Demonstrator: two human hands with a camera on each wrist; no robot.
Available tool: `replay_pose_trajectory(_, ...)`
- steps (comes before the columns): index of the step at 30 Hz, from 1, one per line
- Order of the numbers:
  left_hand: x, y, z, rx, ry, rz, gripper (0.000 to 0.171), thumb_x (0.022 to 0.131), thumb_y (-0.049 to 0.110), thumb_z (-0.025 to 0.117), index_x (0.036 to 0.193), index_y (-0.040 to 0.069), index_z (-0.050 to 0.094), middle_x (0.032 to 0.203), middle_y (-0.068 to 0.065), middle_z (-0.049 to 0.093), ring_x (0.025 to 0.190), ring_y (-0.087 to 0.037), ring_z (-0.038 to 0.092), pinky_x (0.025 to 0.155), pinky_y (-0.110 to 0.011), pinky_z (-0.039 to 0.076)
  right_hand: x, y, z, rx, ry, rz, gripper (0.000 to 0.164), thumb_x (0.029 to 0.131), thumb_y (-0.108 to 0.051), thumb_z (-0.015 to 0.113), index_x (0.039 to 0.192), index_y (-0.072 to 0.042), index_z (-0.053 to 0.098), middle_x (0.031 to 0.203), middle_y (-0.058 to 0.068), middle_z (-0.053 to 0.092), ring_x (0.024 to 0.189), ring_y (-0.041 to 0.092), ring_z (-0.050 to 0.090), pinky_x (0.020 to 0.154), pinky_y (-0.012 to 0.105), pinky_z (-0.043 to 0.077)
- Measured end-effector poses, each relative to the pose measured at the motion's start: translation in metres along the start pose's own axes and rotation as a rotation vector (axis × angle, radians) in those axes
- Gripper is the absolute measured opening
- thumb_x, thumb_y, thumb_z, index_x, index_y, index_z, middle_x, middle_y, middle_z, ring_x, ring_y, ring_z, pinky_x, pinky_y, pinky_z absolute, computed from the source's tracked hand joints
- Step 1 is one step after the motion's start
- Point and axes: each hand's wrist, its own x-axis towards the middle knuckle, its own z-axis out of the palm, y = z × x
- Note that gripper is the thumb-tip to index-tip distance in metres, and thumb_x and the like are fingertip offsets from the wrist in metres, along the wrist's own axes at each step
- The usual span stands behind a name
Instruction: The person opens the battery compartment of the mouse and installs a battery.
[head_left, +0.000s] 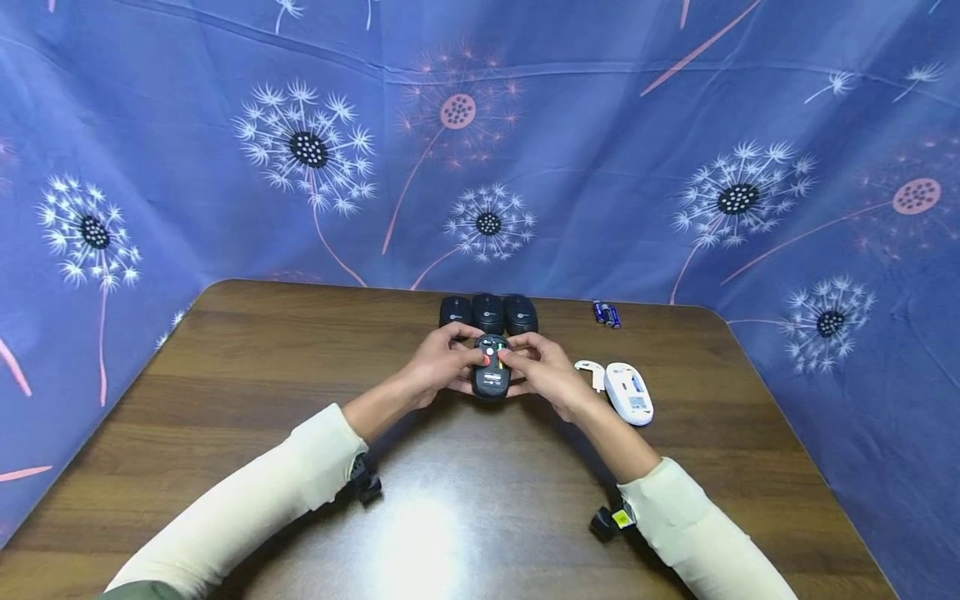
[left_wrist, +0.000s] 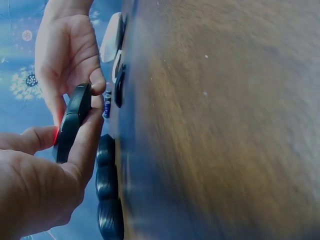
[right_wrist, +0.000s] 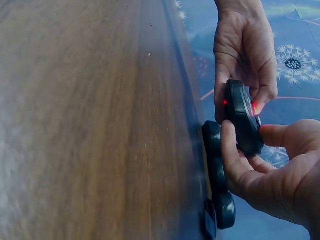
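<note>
We find left hand (head_left: pixel 438 364) and right hand (head_left: pixel 553 375) gripping an upturned black computer mouse (head_left: pixel 491 384), three mice (head_left: pixel 487 315) at twelve o'clock, white mouse (head_left: pixel 631 395) near three o'clock.

Head view's bright and fairly sharp: blown-out white glare on the near half of the brown wood-grain table (head_left: pixel 262 350), looks like light from above, dark shadows under the cream fabric sleeves (head_left: pixel 247 492) over it. Wrist views run dimmer, bluish and soft, table grain smeared, hazy along its edge. Red glow comes off the black oval plastic mouse (right_wrist: pixel 245 117) held above the table.
</note>
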Motion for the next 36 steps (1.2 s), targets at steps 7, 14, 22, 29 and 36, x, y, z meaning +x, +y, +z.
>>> replay_pose_trajectory(7,0.004,0.002,0.010,-0.002,-0.021,-0.014,0.045,0.102,0.001,0.070,0.146,0.000,0.062,0.114,-0.014,0.075,0.080,-0.019,0.077,0.068,-0.033,0.073,-0.004,0.000,-0.013,-0.031,-0.025,0.015,0.049,0.112,-0.014,0.069,0.156,0.004,0.055,0.131,0.021,0.068,0.098,0.020,0.076,0.085,0.035,0.074)
replay_pose_trajectory(14,0.006,0.012,0.026,0.032,-0.054,-0.024,0.048,0.102,0.003,0.072,0.147,-0.002,0.056,0.111,-0.021,0.075,0.072,-0.022,0.080,0.067,-0.037,0.074,-0.009,0.004,-0.032,-0.063,-0.022,0.005,0.054,0.112,-0.015,0.069,0.159,0.005,0.054,0.137,0.023,0.071,0.100,0.018,0.077,0.088,0.033,0.074)
replay_pose_trajectory(22,0.018,0.013,0.049,0.071,-0.060,-0.014,0.047,0.103,0.002,0.075,0.146,-0.001,0.058,0.099,-0.016,0.073,0.063,-0.020,0.074,0.057,-0.034,0.071,-0.015,0.008,-0.054,-0.115,0.037,-0.031,0.051,0.111,-0.013,0.070,0.156,0.006,0.057,0.136,0.024,0.071,0.100,0.015,0.076,0.083,0.030,0.073)
replay_pose_trajectory(29,0.025,0.013,0.064,0.059,-0.132,-0.023,0.048,0.104,0.001,0.073,0.148,-0.001,0.054,0.101,-0.018,0.075,0.067,-0.022,0.076,0.060,-0.035,0.072,-0.025,0.013,-0.073,-0.156,0.079,-0.049,0.051,0.111,-0.015,0.072,0.155,0.007,0.058,0.136,0.026,0.071,0.097,0.012,0.077,0.082,0.029,0.073)
replay_pose_trajectory(36,0.031,0.016,0.076,0.073,-0.135,-0.030,0.045,0.103,0.003,0.075,0.144,0.002,0.056,0.103,-0.021,0.078,0.066,-0.024,0.077,0.061,-0.037,0.072,-0.028,0.015,-0.083,-0.222,0.101,-0.087,0.051,0.112,-0.016,0.071,0.156,0.006,0.059,0.139,0.030,0.071,0.098,0.011,0.075,0.080,0.028,0.072)
